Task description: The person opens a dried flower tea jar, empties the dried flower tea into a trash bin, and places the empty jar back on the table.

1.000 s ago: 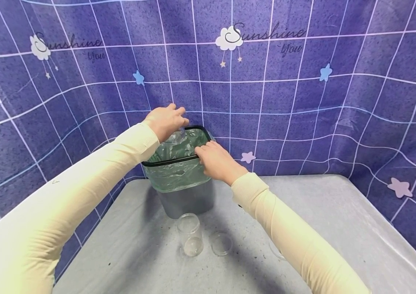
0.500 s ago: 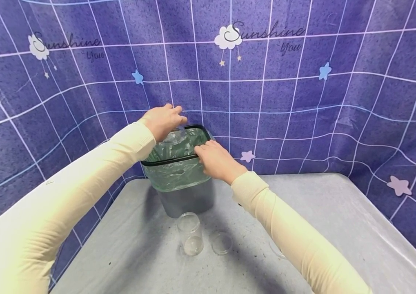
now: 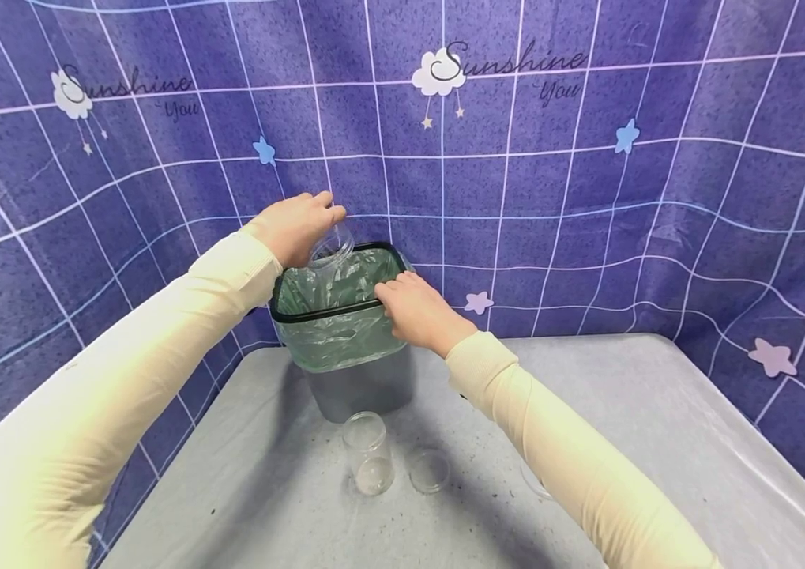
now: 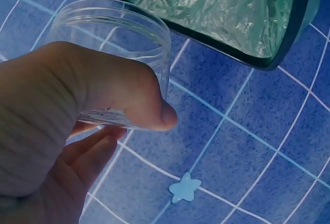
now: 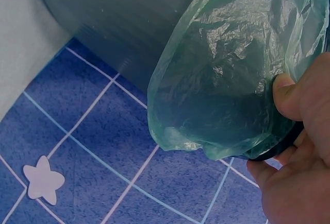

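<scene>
A grey trash can stands on the table, its black rim lined with a green bag folded over the outside. My left hand holds a clear plastic jar over the can's far left side. In the left wrist view, thumb and fingers curl round the jar, whose threaded mouth faces the can; a few dark specks show low inside it. My right hand grips the right part of the rim. In the right wrist view, the thumb presses the bag against it.
A second clear jar stands in front of the trash can. Beside it lies a clear round lid. Another clear round edge is partly hidden by my right sleeve. A blue checked curtain hangs close behind the table.
My left hand has moved left and slightly up with the jar, so more of the jar and of the can's opening shows. The right hand has stayed on the rim.
</scene>
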A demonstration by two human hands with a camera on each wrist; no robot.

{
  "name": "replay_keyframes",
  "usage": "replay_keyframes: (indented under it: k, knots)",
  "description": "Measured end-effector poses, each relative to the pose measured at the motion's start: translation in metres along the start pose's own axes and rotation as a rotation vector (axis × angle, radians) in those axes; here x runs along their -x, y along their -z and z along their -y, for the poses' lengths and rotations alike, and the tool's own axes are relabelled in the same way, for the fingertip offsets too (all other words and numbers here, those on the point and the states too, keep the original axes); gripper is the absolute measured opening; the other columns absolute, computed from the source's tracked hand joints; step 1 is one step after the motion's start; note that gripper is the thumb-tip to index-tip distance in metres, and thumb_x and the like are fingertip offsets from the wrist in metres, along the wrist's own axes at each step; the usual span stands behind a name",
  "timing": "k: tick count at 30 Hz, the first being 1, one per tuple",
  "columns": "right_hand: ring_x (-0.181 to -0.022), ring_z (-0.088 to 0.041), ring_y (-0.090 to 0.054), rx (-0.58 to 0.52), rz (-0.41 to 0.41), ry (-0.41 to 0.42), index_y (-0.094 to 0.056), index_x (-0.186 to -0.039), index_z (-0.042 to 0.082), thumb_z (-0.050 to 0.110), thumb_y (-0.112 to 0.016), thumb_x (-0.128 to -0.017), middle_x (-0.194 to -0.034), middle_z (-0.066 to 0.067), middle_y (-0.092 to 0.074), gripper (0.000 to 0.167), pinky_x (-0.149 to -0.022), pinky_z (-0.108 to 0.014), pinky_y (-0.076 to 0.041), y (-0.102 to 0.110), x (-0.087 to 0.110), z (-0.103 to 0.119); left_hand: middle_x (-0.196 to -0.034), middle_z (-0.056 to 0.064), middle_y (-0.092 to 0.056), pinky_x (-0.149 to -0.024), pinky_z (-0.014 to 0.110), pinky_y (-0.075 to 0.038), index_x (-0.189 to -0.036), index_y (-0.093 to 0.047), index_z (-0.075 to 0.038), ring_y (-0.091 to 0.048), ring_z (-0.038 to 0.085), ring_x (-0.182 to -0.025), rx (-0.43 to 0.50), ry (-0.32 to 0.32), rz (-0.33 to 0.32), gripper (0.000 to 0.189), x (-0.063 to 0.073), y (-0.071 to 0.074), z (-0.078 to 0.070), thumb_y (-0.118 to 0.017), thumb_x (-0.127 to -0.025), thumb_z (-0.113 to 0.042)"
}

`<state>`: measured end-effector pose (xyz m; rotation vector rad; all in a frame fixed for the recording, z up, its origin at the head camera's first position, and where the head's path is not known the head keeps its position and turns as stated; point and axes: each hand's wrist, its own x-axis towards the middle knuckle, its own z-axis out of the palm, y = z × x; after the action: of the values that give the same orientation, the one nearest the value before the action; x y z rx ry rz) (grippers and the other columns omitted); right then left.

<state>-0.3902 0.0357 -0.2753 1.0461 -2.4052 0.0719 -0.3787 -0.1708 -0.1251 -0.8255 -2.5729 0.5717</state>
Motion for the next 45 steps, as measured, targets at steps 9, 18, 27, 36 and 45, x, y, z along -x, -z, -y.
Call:
replay_keyframes:
  k: [9, 18, 27, 36, 45]
  knots:
    - [-0.096, -0.027, -0.059, -0.003, -0.017, 0.019, -0.059, -0.094, 0.012, 0.006, -0.079, -0.080, -0.091, -0.001, -0.068, 0.025, -0.101, -0.039, -0.042, 0.001, -0.001, 0.003, -0.119, 0.026, -0.054, -0.095, 0.058, -0.051, -0.130, -0.053, 0.004, -0.061, 0.048, -0.103, 0.129, 0.078, 0.009, 0.072, 0.012, 0.001, 0.020, -0.078, -0.062, 0.007]
    - [-0.094, -0.028, -0.059, 0.002, -0.025, 0.033, -0.059, -0.094, 0.012, 0.007, -0.078, -0.081, -0.091, -0.002, -0.069, 0.024, -0.099, -0.040, -0.043, 0.001, -0.001, 0.004, -0.123, 0.023, -0.055, -0.095, 0.062, -0.049, -0.135, -0.052, 0.000, -0.061, 0.051, -0.102, 0.274, 0.161, -0.096, 0.081, 0.028, -0.001, 0.036, -0.077, -0.058, 0.004]
    - [-0.094, -0.028, -0.059, -0.002, -0.015, 0.038, -0.059, -0.095, 0.012, 0.006, -0.080, -0.078, -0.091, -0.001, -0.068, 0.027, -0.098, -0.039, -0.043, 0.000, 0.000, 0.008, -0.127, 0.025, -0.054, -0.097, 0.062, -0.048, -0.139, -0.048, 0.001, -0.058, 0.048, -0.107, 0.391, 0.242, -0.135, 0.094, 0.046, -0.011, 0.036, -0.083, -0.052, 0.002]
    - [-0.096, -0.027, -0.060, -0.007, 0.002, 0.023, -0.060, -0.097, 0.011, 0.005, -0.079, -0.078, -0.091, -0.001, -0.068, 0.028, -0.102, -0.041, -0.043, 0.003, 0.002, 0.009, -0.122, 0.026, -0.056, -0.095, 0.060, -0.048, -0.134, -0.051, 0.004, -0.057, 0.045, -0.104, 0.445, 0.339, -0.206, 0.093, 0.055, -0.021, 0.027, -0.090, -0.051, -0.012]
    - [-0.095, -0.028, -0.059, -0.003, -0.003, 0.018, -0.059, -0.096, 0.012, 0.003, -0.079, -0.074, -0.090, 0.000, -0.067, 0.031, -0.099, -0.041, -0.044, 0.007, 0.002, 0.006, -0.125, 0.027, -0.056, -0.098, 0.059, -0.047, -0.136, -0.049, 0.009, -0.056, 0.043, -0.108, 0.516, 0.445, -0.212, 0.092, 0.054, -0.029, 0.017, -0.089, -0.058, -0.019]
